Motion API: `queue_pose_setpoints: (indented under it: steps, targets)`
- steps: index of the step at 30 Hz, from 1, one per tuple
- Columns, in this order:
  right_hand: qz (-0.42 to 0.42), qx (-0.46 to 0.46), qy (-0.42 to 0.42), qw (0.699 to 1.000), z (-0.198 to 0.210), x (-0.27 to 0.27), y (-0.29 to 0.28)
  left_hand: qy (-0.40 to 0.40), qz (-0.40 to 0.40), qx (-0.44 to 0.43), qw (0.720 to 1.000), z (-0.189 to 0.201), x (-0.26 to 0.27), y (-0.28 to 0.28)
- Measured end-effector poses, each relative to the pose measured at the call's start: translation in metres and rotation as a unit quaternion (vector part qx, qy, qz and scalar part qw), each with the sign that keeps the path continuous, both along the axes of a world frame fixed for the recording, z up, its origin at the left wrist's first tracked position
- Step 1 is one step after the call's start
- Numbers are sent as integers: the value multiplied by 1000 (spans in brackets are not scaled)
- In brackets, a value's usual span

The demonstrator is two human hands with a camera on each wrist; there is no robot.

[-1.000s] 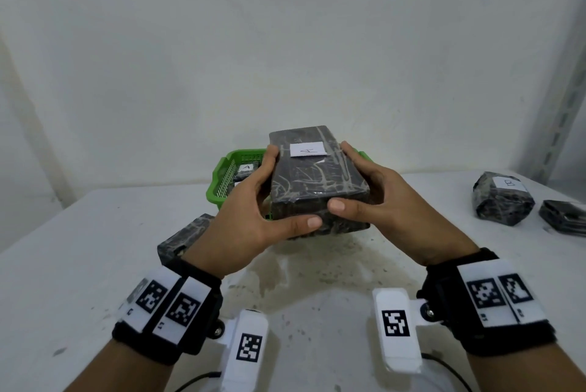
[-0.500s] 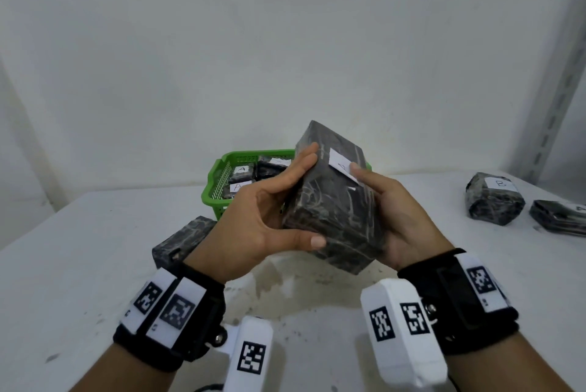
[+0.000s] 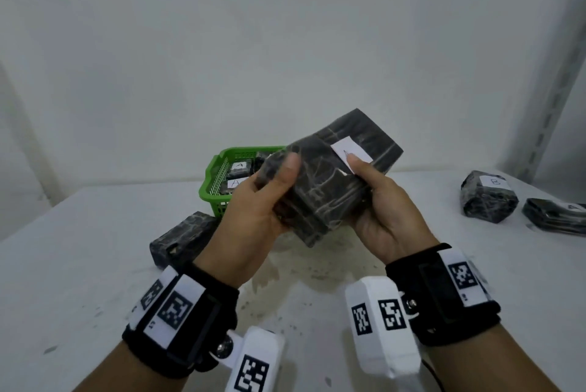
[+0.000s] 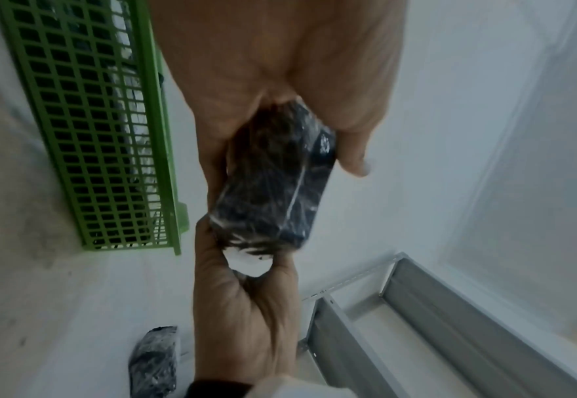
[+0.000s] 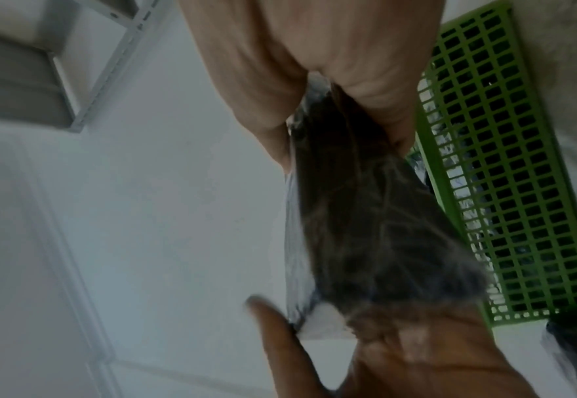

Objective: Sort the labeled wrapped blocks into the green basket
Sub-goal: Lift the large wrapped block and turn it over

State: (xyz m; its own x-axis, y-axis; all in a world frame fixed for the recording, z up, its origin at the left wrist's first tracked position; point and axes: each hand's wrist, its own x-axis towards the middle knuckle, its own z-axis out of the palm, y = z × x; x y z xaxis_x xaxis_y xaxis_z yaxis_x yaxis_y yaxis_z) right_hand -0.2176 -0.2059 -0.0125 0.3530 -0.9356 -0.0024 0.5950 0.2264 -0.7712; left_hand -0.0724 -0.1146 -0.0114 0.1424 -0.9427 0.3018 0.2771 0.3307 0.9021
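A dark wrapped block (image 3: pixel 329 182) with a white label (image 3: pixel 350 155) is held tilted in the air in front of the green basket (image 3: pixel 215 182). My left hand (image 3: pixel 263 201) grips its left side, thumb on top. My right hand (image 3: pixel 377 201) grips its right side, thumb on the label. The left wrist view shows the same block (image 4: pixel 277 183) between both hands, and it appears blurred in the right wrist view (image 5: pixel 365 231). The basket holds several wrapped blocks, two with "A" labels (image 3: pixel 237 174).
Another wrapped block (image 3: pixel 180 241) lies on the white table left of my left wrist. At the right lie a block labelled "B" (image 3: pixel 488 198) and a flatter dark packet (image 3: pixel 558 217). A grey metal shelf frame (image 4: pixel 416 323) stands at the right.
The block has been turned from flat and level to tilted, its far end swinging up and right. My right wrist has rolled palm-up under it. The basket's contents have come into view.
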Motion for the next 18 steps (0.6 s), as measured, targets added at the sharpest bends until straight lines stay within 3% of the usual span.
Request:
queue_pose_setpoints:
  steps: [7, 10, 18]
  targets:
    - [-54, -62, 79, 993, 1, -35, -22, 7, 54, 68, 996, 12, 30, -3]
    - [-23, -78, 140, 987, -1, -55, -31, -4, 60, 81, 995, 20, 30, -3]
    - [-48, -33, 224, 973, -6, -106, -35, -76, 63, 113, 989, 8, -2, -36]
